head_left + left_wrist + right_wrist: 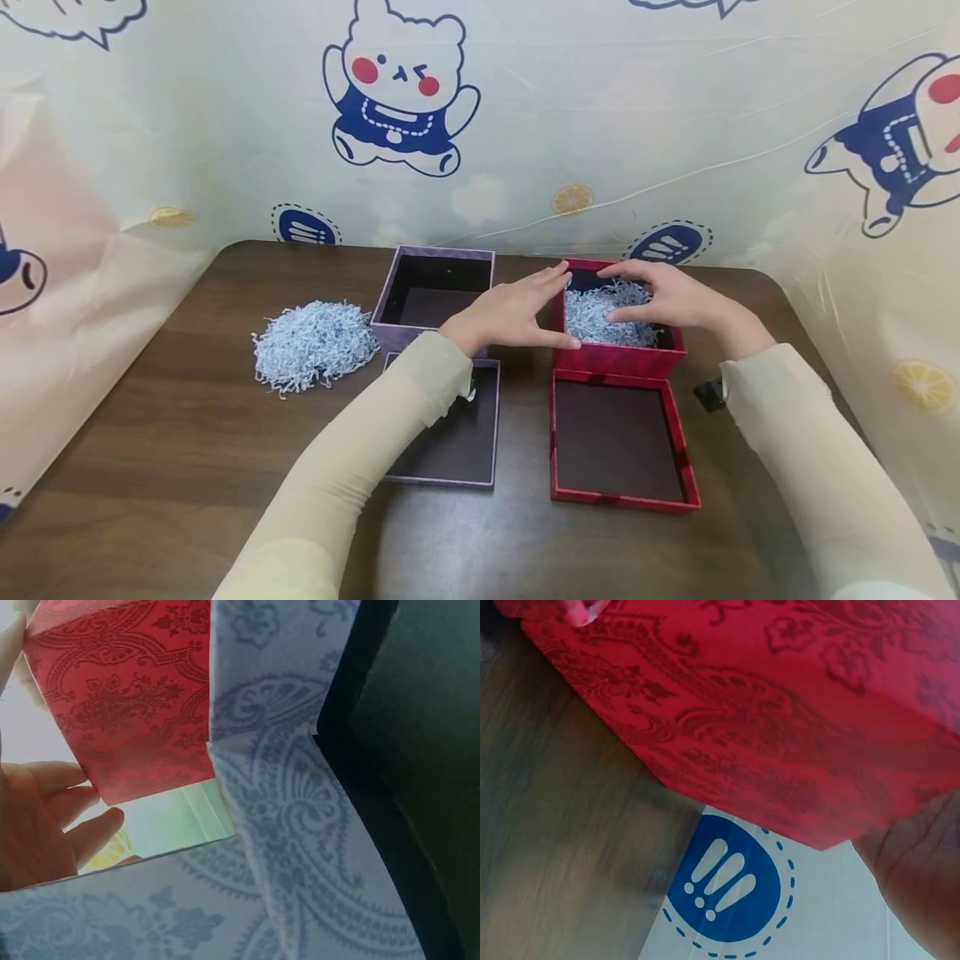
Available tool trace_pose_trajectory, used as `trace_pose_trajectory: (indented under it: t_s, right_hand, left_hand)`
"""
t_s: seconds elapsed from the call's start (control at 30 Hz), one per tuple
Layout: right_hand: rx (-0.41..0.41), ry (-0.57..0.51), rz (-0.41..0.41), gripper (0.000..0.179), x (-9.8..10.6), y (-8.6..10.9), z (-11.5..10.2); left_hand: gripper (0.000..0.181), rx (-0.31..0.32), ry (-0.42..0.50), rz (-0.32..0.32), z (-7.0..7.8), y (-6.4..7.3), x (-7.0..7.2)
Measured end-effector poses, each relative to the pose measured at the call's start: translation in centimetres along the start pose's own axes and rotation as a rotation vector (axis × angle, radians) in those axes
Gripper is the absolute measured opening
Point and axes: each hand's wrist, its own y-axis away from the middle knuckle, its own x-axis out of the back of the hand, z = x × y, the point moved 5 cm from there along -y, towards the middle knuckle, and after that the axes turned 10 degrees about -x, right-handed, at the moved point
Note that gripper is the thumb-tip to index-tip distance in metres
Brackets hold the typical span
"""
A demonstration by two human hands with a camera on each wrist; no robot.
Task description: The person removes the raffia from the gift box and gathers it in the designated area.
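A red patterned box stands at the back right with light blue shredded paper inside. My left hand reaches to its left side, fingers extended and thumb near the front rim; the left wrist view shows fingertips right at an edge of the red box. Over the box's right side is my right hand, its fingers spread above the paper. In the right wrist view, part of that hand shows beside the red wall. Neither hand grips anything.
A lavender patterned box with a dark, bare inside stands left of the red one. In front lie its lid, partly under my left forearm, and the red lid. More blue shredded paper is heaped on the brown table at left.
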Motion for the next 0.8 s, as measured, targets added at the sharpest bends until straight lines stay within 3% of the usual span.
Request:
trace_pose_trajectory:
  t_s: [0.8]
  right_hand:
    - [0.007, 0.071, -0.13, 0.081, -2.3, -2.8, -0.7]
  left_hand:
    - [0.108, -0.035, -0.037, -0.009, 0.2, -0.2, 0.0]
